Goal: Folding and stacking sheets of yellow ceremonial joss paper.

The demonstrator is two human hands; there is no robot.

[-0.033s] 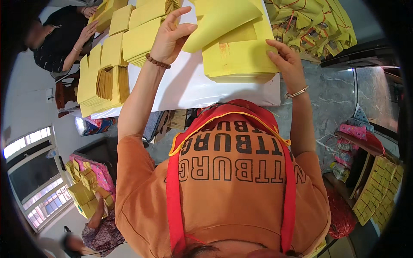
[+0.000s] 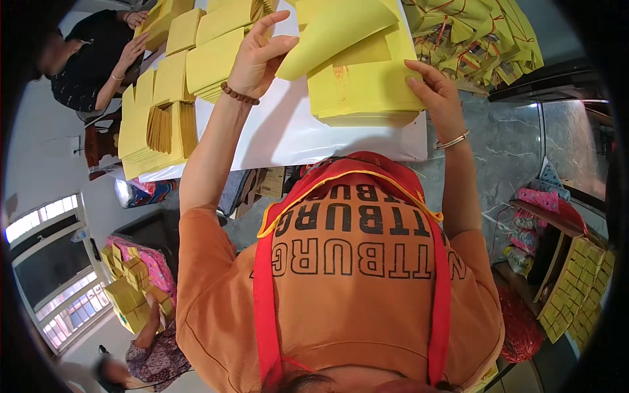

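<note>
On a white-covered table (image 2: 282, 147), a stack of yellow paper (image 2: 367, 98) lies in front of me with an orange-red mark on its top. A loose yellow sheet (image 2: 337, 39) curls up over the stack, its lower left corner beside my left hand (image 2: 259, 59). That hand is raised and open, thumb and index finger stretched apart; whether the corner touches its palm I cannot tell. My right hand (image 2: 439, 98) grips the right edge of the stack's upper paper between thumb and fingers; some fingers are hidden.
Several yellow paper bundles (image 2: 173, 75) cover the table's left side, where a person in black (image 2: 95, 59) works. Yellow pieces with red cords (image 2: 478, 39) are heaped at the far right. Another person (image 2: 154, 350) handles yellow stacks at lower left. Yellow bundles (image 2: 576, 288) stand at right.
</note>
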